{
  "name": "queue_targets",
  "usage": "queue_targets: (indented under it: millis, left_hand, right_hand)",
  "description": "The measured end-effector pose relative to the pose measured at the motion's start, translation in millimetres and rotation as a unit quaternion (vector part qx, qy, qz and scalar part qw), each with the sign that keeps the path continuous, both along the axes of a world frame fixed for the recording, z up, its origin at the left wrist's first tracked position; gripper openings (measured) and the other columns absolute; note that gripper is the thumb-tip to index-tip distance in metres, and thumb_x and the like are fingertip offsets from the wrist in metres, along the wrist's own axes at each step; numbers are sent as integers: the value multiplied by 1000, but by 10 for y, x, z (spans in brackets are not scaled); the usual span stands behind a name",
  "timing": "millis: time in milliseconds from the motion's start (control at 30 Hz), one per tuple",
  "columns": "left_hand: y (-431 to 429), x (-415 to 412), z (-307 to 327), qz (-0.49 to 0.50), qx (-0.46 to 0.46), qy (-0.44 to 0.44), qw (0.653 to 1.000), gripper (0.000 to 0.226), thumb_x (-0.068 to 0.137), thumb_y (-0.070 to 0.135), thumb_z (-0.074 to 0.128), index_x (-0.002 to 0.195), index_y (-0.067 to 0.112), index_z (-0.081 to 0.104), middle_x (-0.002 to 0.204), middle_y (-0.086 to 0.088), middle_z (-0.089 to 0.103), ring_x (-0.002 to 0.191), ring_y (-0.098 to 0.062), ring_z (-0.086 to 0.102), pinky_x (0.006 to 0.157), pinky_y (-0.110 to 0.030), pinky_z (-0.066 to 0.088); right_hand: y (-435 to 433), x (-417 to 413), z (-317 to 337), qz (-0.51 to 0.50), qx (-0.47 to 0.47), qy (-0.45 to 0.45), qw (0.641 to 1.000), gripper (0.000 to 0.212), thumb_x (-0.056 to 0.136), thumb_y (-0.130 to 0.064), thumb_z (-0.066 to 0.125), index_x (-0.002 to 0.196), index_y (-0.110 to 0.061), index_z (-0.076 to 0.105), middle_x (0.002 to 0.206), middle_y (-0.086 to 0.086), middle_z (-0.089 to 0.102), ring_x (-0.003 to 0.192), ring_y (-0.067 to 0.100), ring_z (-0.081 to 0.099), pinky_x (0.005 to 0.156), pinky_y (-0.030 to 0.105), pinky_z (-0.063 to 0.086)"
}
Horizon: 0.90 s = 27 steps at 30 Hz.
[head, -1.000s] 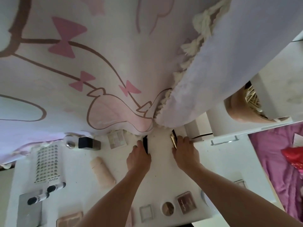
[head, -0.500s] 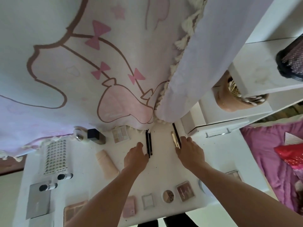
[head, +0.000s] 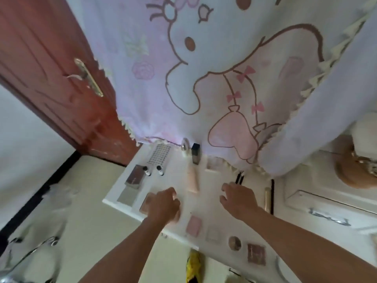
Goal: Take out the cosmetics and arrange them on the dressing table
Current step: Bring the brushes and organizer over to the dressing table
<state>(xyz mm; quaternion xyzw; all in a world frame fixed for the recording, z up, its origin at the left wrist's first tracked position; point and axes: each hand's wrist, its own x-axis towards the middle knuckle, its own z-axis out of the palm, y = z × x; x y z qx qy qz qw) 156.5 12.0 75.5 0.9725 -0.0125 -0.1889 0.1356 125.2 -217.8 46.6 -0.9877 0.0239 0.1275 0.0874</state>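
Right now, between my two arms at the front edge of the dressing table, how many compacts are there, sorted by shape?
Square or rectangular: 3 (pink compact, pale compact, brown compact)
Round: 1 (round compact)
Total: 4

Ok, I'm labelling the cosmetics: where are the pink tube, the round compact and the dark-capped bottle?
pink tube [head: 192, 179]: head view, middle of its body.
round compact [head: 234, 243]: head view, centre of its top.
dark-capped bottle [head: 195, 155]: head view, middle of the bottle.
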Motion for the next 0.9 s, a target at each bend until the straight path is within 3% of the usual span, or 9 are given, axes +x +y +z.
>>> queue_targets:
  millis: [233, 367, 467, 700, 900]
  left_hand:
    - [1190, -1424, 158, 186, 14, -4, 982, 27, 93, 31, 49, 119, 27, 57, 114, -1, 66, 107, -21, 61, 87, -29, 47]
    - [2086, -2383, 281, 322, 28, -10, 946, 27, 93, 32, 50, 119, 27, 58, 116, 0, 64, 107, -22, 60, 84, -28, 44]
    - [2745, -3151, 320, 401, 30, -21, 916, 30, 92, 32, 51, 121, 26, 57, 118, 0, 63, 107, -22, 60, 82, -27, 44]
    - [4251, -5281, 391, 564, 48, -14, 824, 33, 93, 30, 50, 124, 24, 56, 121, 0, 63, 112, -23, 58, 83, -27, 43]
    - [5087, -6896, 459, 695, 52, 4, 717, 33, 93, 29, 50, 125, 24, 55, 121, -2, 62, 111, -23, 58, 84, -28, 43]
  right_hand:
    - [1156, -290, 191, 227, -6, -31, 973, 27, 96, -36, 46, 115, -21, 57, 109, 1, 60, 97, 21, 63, 71, 28, 43]
    - [2306, -678, 269, 361, -16, -42, 932, 32, 97, -41, 44, 118, -20, 57, 114, -1, 60, 102, 21, 63, 79, 32, 51]
    - [3219, -1083, 314, 447, -5, -49, 893, 28, 96, -37, 43, 112, -17, 55, 111, 2, 59, 101, 24, 62, 75, 31, 45]
    - [5545, -2512, 346, 585, 12, -26, 810, 29, 94, -35, 45, 114, -18, 56, 119, 1, 59, 106, 26, 61, 81, 32, 47]
    - [7041, -4022, 490, 715, 38, -13, 698, 31, 96, -33, 42, 121, -19, 54, 120, 1, 58, 107, 26, 59, 83, 33, 45]
